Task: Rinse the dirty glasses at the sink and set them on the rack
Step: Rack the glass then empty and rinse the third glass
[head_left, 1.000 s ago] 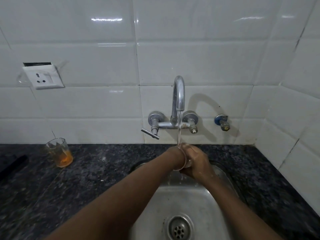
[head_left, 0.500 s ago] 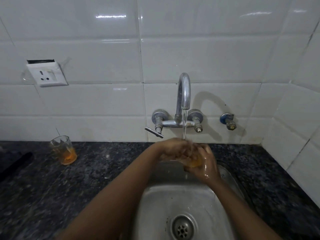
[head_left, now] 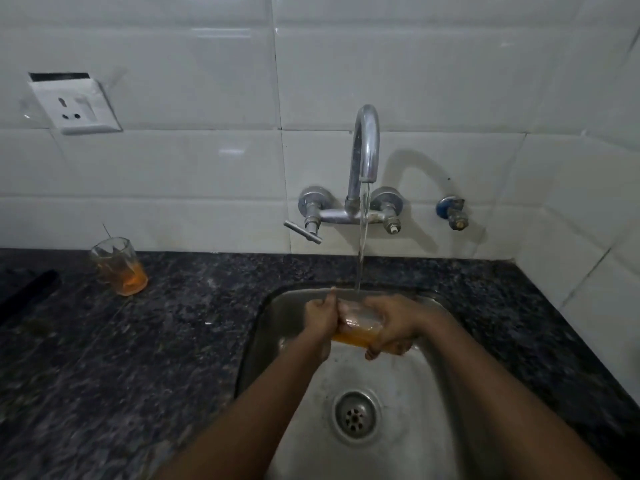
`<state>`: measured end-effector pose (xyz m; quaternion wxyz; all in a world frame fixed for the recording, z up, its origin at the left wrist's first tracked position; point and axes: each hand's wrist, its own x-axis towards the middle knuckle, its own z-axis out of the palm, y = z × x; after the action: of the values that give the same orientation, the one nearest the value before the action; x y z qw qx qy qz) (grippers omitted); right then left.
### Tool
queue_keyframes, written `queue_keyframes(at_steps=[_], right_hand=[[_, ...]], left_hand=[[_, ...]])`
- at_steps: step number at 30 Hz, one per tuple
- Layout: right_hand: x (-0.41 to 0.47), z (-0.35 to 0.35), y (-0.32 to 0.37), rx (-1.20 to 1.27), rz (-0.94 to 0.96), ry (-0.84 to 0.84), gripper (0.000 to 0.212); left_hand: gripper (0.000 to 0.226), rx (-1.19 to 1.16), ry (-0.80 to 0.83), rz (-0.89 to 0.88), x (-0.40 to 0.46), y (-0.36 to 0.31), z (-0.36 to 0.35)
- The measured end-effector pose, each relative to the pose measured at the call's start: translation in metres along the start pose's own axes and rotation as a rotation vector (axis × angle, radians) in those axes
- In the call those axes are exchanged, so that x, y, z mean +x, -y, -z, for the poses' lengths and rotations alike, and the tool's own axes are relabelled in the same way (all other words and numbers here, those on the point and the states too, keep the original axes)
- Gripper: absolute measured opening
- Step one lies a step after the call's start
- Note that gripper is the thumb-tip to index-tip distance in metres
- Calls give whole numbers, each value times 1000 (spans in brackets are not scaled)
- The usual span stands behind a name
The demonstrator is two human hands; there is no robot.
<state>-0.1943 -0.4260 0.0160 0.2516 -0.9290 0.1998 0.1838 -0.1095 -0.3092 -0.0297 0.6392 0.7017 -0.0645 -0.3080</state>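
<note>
Below my forearms lies the steel sink [head_left: 408,420], its drain [head_left: 356,415] nearest me. Over the basin I hold a clear glass [head_left: 360,325] tipped on its side, orange liquid pooled along its lower wall. My right hand [head_left: 393,327] wraps its fingers round the glass's base end; my left hand [head_left: 320,318] grips the rim end. Water from the tap [head_left: 365,147] lands just behind it. Far left on the counter [head_left: 166,327] stands a second glass [head_left: 119,266] with orange dregs.
</note>
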Motion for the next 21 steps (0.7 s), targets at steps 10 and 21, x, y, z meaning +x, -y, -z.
queue_keyframes(at_steps=[10, 21], right_hand=[[-15, -4, 39, -714, -174, -297, 67], [-14, -9, -8, 731, 182, -107, 100]], left_hand=[[45, -25, 61, 191, 3, -20, -4], [44, 167, 34, -251, 12, -39, -19]])
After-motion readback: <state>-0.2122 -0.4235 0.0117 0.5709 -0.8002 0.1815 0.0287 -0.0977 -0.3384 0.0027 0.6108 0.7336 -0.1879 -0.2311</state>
